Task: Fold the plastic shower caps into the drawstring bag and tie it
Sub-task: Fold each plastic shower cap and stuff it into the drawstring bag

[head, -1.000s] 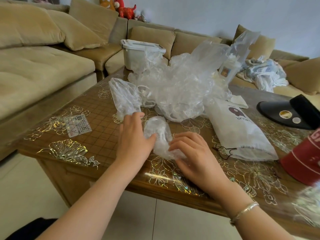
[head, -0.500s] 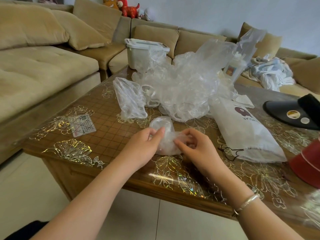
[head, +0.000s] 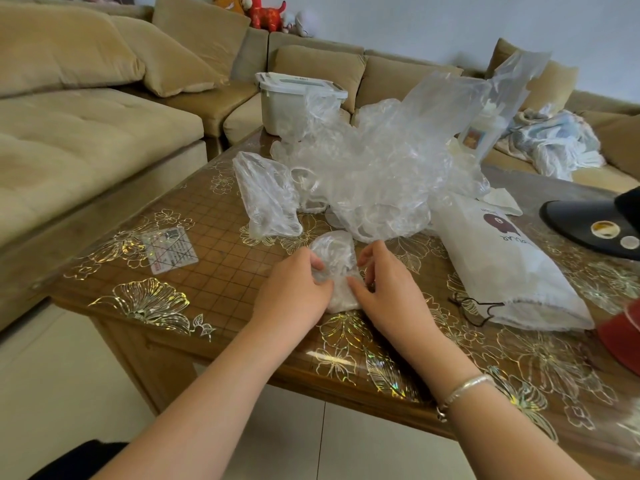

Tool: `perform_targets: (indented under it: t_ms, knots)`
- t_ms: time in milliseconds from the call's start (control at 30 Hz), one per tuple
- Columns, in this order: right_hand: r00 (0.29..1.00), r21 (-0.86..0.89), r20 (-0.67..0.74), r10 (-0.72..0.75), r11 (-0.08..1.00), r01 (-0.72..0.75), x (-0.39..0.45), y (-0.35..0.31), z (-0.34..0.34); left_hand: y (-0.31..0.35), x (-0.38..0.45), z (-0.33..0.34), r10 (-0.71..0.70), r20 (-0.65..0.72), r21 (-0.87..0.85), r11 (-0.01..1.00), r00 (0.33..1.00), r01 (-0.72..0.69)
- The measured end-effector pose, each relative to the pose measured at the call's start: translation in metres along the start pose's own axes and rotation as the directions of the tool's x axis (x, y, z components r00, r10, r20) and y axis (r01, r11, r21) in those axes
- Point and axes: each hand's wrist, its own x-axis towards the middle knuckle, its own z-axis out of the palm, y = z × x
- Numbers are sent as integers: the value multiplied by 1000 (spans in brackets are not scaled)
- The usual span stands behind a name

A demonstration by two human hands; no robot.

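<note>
A small folded clear shower cap (head: 334,258) lies on the table (head: 207,278) between my hands. My left hand (head: 294,292) pinches its left side with curled fingers. My right hand (head: 388,292) holds its right side, thumb pressed against the plastic. Behind them sits a big heap of crumpled clear shower caps (head: 374,174), with one looser cap (head: 266,195) at its left. The white drawstring bag (head: 502,268) lies on its side to the right, its dark cord (head: 474,308) trailing on the table near its mouth.
A white lidded bin (head: 294,102) stands at the table's far edge. A black object (head: 595,223) and a red container (head: 623,337) sit at the right. A small card (head: 169,251) lies at the left. A beige sofa (head: 86,133) surrounds the table.
My hands went from pressing the folded cap flat to pinching it from both sides, and have drawn closer together around it. The cap looks more compact now.
</note>
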Motion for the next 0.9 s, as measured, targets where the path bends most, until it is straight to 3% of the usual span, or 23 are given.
perform_targets:
  t_ms: [367, 567, 667, 733, 833, 900]
  knots:
    - [989, -18, -40, -139, 990, 139, -10, -1, -21, 2, 1, -3, -13, -11, 94, 995, 1000, 14]
    - [938, -54, 269, -217, 969, 239, -21, 2, -32, 3, 2, -4, -20, -4, 96, 995, 1000, 20]
    - [924, -74, 319, -209, 967, 244, -21, 4, -31, 3, 1, -4, -13, -5, 75, 997, 1000, 13]
    - [921, -83, 328, -209, 965, 249, -21, 4, -31, 3, -2, -5, 41, -38, 57, 998, 998, -39]
    - [925, -88, 317, -212, 964, 251, -20, 4, -29, 7, -10, -10, 230, -84, 71, 972, 970, -224]
    - [930, -83, 294, -220, 964, 254, -18, 5, -27, 10, -14, -13, 328, -26, 165, 933, 944, -319]
